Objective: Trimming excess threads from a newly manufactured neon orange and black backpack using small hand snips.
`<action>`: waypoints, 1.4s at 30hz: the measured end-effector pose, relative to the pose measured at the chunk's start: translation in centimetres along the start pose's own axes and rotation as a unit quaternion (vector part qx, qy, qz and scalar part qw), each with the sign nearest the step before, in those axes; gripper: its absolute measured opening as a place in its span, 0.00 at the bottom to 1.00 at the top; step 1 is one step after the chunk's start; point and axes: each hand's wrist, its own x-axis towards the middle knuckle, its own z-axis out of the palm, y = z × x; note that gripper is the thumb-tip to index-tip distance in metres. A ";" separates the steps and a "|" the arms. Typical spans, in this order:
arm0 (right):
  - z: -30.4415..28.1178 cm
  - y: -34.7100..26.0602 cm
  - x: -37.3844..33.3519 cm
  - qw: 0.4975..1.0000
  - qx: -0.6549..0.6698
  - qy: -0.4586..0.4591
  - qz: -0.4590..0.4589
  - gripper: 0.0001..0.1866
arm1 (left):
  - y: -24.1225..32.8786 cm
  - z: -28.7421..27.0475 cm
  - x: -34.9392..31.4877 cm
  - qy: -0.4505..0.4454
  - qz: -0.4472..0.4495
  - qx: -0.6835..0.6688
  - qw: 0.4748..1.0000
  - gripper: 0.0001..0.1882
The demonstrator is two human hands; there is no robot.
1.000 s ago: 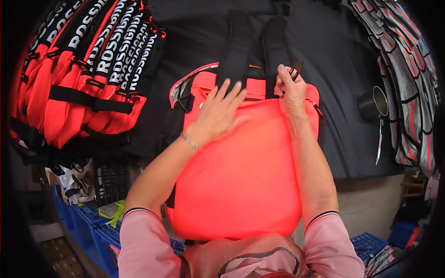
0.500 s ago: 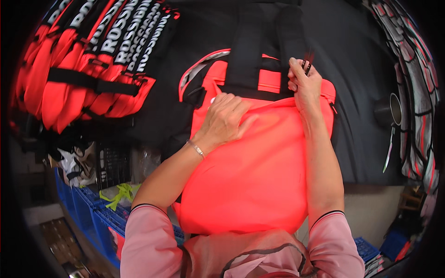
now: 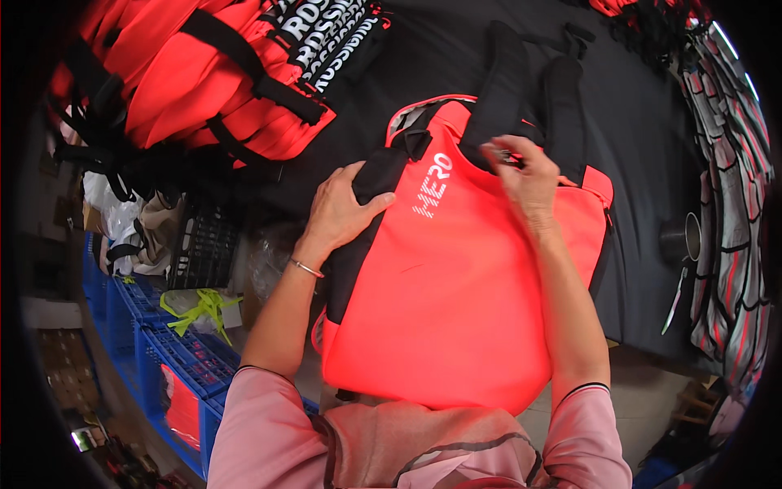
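A bright coral-red backpack (image 3: 440, 310) with black side panels and a white printed mark lies on the black-covered table, its lower end toward me. Its black shoulder straps (image 3: 564, 106) stretch away at the far end. My left hand (image 3: 336, 208) is open, thumb apart from the fingers, resting on the black left side panel (image 3: 376, 181). Over the upper right of the backpack, my right hand (image 3: 528, 181) is closed around what looks like small black snips (image 3: 511, 159), mostly hidden by the fingers.
Several red-and-black bags (image 3: 187, 90) are piled at the far left. Blue crates (image 3: 183, 354) and a black basket (image 3: 204, 244) stand below the table's left side. Grey bags (image 3: 721, 220) hang along the right, near a metal cup (image 3: 691, 236).
My left hand has left the backpack's top edge for its left side, uncovering the white print. My right hand has come nearer and turned inward. The view has shifted, with the pile appearing farther right.
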 end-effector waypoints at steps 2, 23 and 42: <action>1.4 -3.1 -0.2 0.995 -0.073 -0.064 0.001 0.13 | 0.2 0.3 -0.6 0.044 0.006 -0.069 0.997 0.35; 4.3 -1.5 -0.8 0.923 0.253 -0.133 0.258 0.06 | 1.0 3.0 -2.0 0.158 0.053 -0.190 0.967 0.26; 2.0 -7.5 -0.3 0.984 -0.092 -0.151 0.016 0.14 | 1.7 3.0 3.3 0.018 0.036 -0.093 0.995 0.31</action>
